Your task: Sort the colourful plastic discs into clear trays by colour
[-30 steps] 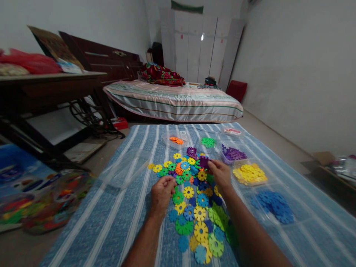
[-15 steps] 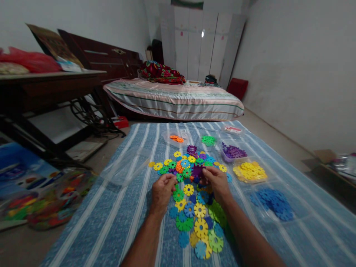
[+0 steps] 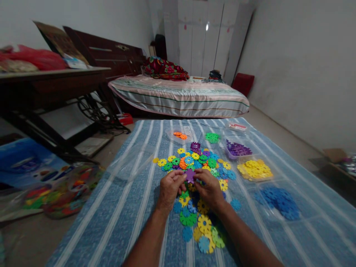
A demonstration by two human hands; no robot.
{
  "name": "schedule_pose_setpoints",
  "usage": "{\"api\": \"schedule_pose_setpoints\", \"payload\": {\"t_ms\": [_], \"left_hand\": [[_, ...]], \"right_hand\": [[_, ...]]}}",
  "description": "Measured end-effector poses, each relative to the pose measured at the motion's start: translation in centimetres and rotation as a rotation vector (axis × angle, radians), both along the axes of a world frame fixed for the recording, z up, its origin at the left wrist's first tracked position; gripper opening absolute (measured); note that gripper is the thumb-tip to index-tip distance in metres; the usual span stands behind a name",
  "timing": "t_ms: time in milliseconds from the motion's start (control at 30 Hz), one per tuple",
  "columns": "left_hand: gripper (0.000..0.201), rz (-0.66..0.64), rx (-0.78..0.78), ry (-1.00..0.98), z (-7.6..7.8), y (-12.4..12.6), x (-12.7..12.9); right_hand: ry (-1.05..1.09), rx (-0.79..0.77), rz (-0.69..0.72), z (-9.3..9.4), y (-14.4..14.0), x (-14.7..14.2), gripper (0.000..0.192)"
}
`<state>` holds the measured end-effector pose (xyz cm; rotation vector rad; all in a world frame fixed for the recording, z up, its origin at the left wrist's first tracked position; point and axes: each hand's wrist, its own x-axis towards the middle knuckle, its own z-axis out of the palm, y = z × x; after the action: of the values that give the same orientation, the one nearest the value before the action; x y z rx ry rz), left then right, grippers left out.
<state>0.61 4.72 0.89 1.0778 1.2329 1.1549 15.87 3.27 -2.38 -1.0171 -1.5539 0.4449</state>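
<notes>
Purple piece [image 3: 190,176] is up between the left hand [image 3: 171,189] and right hand [image 3: 210,188], over the middle of the loose disc pile [image 3: 191,205]. Left pinches its left edge, thumb and forefinger; right pinches the opposite edge, other fingers curled. Exact contact too small to check. Risk: thin piece, small grip, so a loosened pinch or uneven pull could drop it into the pile; pressing crooked could bend it. Hands this low could also scatter discs. Pose: forearms [image 3: 148,239] come in from near side and converge, wrists fairly straight, backs of hands up, fingertips nearly meeting. Right of pile: yellow discs [image 3: 254,170] and blue discs [image 3: 283,202] in clear boxes, purple bits [image 3: 239,148] in a tub. Far side: green bits [image 3: 213,138], orange discs [image 3: 180,135]. Striped cloth [image 3: 111,222] under everything; bed [image 3: 183,96] beyond.
</notes>
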Motion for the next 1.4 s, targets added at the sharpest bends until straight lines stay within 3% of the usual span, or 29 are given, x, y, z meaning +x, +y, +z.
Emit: {"api": "schedule_pose_setpoints", "payload": {"t_ms": [233, 767, 1100, 1400], "left_hand": [[0.032, 0.011, -0.003, -0.077, 0.0, 0.08, -0.09], [0.028, 0.04, 0.015, -0.129, 0.12, 0.16, -0.19], [0.028, 0.036, 0.025, -0.15, -0.06, 0.32, -0.35], [0.027, 0.031, 0.039, -0.153, -0.21, 0.32, -0.41]], "right_hand": [[-0.143, 0.055, -0.004, -0.11, -0.27, 0.17, 0.021], [-0.198, -0.03, 0.053, 0.65, -0.53, 0.36, 0.013], [-0.244, -0.043, 0.036, 0.43, -0.72, 0.41, 0.022], [-0.282, -0.038, 0.039, 0.28, -0.67, 0.57, 0.017]]}}
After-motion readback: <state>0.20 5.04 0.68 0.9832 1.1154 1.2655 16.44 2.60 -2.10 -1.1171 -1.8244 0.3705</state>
